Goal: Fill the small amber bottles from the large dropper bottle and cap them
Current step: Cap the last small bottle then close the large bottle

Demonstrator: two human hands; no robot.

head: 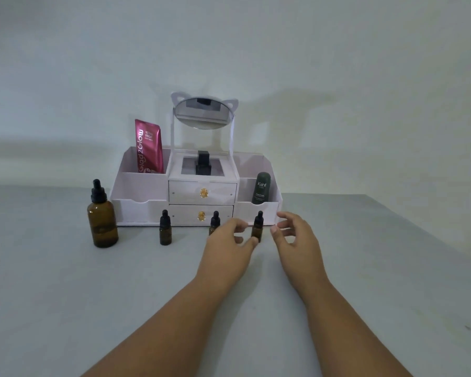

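A large amber dropper bottle [102, 217] with a black dropper cap stands at the left of the table. Three small amber bottles with black caps stand in a row before the organizer: the left one [165, 228], the middle one [214, 223] partly hidden behind my left hand, and the right one [257, 227]. My left hand [229, 247] is beside the right small bottle, its thumb touching the bottle's base, fingers loosely curved. My right hand [292, 236] hovers just right of that bottle, fingers spread and apart from it.
A white cosmetic organizer [136, 210] with two drawers and a cat-ear mirror [203, 111] stands at the back. It holds a pink sachet [148, 146], a black bottle [203, 164] and a dark green tube [262, 187]. The grey table [65, 295] extends toward me.
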